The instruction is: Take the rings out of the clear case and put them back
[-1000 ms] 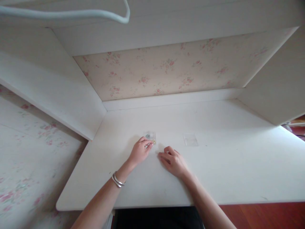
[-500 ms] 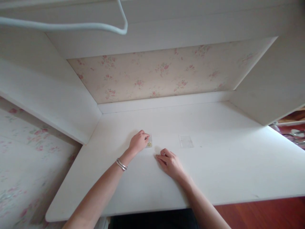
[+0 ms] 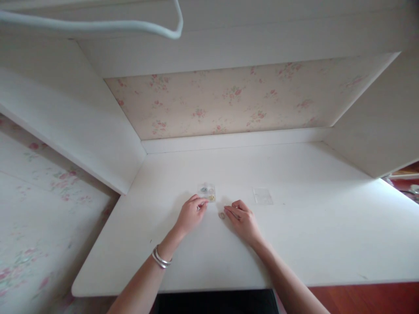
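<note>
A small clear plastic box (image 3: 200,187) with compartments lies on the white table, holding a dark grey piece, a pale piece and some gold-coloured pieces. My left hand (image 3: 191,213) is at its near edge, fingers pinched together; whether they grip the box or something small is hidden. To the right, my right hand (image 3: 244,222) is closed in a pinch just above the tabletop, its contents too small to make out. A small ring-shaped piece (image 3: 221,215) lies on the table beside those fingertips. A silver bracelet (image 3: 160,258) circles my left wrist.
A flat clear plastic lid (image 3: 262,196) lies right of my hands. The white table (image 3: 310,235) is bordered by side panels and a back wall with floral wallpaper (image 3: 209,102). A white cable or rod (image 3: 98,26) hangs across the upper left.
My left hand has drawn back from over the box to its near edge, uncovering the compartments. My right fingertips have moved off the small ring-shaped piece, which now shows. The view has shifted slightly.
</note>
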Action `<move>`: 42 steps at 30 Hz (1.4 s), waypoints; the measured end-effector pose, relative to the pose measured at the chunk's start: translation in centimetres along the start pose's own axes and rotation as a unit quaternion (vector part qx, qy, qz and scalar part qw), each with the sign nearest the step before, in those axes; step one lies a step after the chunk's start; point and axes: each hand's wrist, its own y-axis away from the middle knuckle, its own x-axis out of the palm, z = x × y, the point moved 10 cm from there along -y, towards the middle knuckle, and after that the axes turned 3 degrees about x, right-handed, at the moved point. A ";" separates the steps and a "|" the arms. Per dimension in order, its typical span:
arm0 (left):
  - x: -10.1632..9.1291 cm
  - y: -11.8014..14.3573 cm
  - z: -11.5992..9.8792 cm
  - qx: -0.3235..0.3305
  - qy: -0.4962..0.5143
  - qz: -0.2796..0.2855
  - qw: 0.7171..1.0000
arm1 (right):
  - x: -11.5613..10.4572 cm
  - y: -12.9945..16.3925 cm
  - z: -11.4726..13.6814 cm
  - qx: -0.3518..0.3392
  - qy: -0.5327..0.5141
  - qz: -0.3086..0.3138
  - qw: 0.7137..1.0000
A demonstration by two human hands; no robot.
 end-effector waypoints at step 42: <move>3.2 3.1 -1.9 0.018 -0.038 0.075 0.996 | -0.6 -1.3 -2.5 0.116 -0.049 -0.055 0.990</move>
